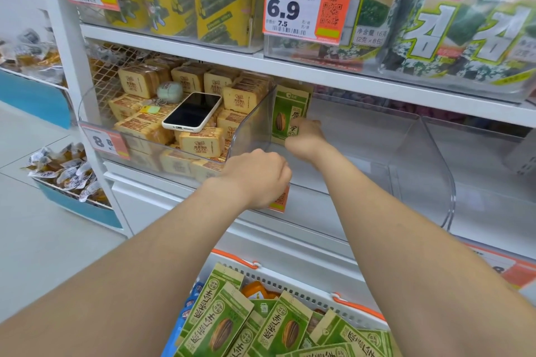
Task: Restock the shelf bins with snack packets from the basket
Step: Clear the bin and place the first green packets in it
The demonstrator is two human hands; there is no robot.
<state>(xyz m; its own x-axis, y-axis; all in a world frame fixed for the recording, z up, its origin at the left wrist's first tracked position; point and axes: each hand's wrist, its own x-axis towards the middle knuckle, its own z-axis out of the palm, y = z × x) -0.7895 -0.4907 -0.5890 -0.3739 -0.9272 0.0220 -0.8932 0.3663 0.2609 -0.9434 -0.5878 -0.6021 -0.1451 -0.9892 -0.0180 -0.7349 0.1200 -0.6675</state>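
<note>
Mid-frame, your right hand [305,136] pinches a green seed packet [286,113] upright against the wall of the clear plastic bin [406,151]. Your left hand [258,178] grips its lip, probably steadying it.

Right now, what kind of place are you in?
Probably a supermarket or snack shop: a price tag on the shelf, clear bins of snacks, a basket of more, and the right hand holding a green packet.

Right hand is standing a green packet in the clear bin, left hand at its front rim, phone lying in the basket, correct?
No. The head view shows the phone lying on the tan packets in the bin to the left, not in the basket. The rest holds: right hand on the green packet, left hand at the clear bin rim.
</note>
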